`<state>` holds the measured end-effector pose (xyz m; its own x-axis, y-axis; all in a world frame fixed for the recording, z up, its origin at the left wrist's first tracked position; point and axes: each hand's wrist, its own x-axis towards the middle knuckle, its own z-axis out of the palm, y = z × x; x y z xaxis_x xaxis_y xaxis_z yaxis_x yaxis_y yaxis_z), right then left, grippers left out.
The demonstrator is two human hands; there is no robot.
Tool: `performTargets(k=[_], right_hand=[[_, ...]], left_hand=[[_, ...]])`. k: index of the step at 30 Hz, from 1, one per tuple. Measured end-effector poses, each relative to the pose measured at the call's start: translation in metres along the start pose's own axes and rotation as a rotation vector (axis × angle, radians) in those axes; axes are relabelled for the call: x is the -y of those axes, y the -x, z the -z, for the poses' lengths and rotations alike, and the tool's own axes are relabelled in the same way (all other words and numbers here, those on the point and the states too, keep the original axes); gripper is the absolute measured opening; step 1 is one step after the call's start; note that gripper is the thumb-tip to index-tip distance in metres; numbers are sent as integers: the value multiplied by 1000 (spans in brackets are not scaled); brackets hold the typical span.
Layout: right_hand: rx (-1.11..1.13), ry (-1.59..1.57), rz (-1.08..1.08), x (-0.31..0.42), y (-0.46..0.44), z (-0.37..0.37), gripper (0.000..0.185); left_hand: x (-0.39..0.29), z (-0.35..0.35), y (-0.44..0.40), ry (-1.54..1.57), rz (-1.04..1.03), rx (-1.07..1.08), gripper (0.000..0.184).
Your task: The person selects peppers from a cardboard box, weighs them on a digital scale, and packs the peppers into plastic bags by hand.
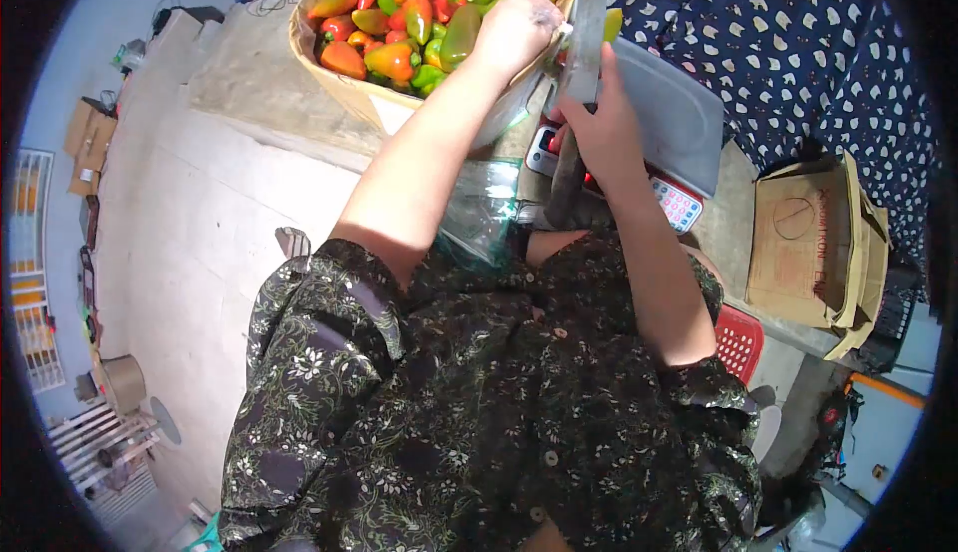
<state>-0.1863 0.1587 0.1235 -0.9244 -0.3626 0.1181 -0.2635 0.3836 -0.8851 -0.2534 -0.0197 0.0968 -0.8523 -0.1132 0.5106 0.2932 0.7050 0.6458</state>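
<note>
My left hand [518,37] is closed at the right rim of a cardboard box [349,103] full of red, orange and green peppers [394,60]. Whatever its fingers hold is mostly hidden; a small pale bit shows by the fingertips. A wide-bladed knife [586,48] is in my right hand [605,131], blade pointing away from me and dark handle toward my body. The blade stands just right of my left fingers. Behind it, a yellow-green piece [613,24] peeks out, perhaps a pepper.
Right of the knife lies a translucent plastic tub or lid [671,118], with a white remote control [679,205] near it. A clear greenish plastic bag [482,208] hangs before me. Farther right are an open cardboard carton [798,248], a red basket [736,337] and dark patterned cloth [798,63].
</note>
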Motion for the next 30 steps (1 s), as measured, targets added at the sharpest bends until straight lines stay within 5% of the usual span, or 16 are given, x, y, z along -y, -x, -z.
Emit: performTargets(k=[6, 14, 21, 24, 27, 30], right_hand=[[80, 130, -127, 24, -1, 0, 77], [9, 239, 40, 5, -14, -15, 73], [65, 462, -67, 36, -7, -17, 72], [-19, 538, 132, 22, -12, -21, 73], [33, 567, -6, 33, -12, -21, 71], [59, 677, 107, 20, -24, -24, 73]], left_hand=[[0, -5, -4, -73, 22, 23, 22], [4, -9, -7, -222, -159, -3, 21], [2, -11, -5, -170, -78, 12, 27], [-2, -9, -4, -210, -53, 29, 26], [7, -16, -10, -246, -74, 48, 28], [14, -24, -9, -264, -91, 65, 34]])
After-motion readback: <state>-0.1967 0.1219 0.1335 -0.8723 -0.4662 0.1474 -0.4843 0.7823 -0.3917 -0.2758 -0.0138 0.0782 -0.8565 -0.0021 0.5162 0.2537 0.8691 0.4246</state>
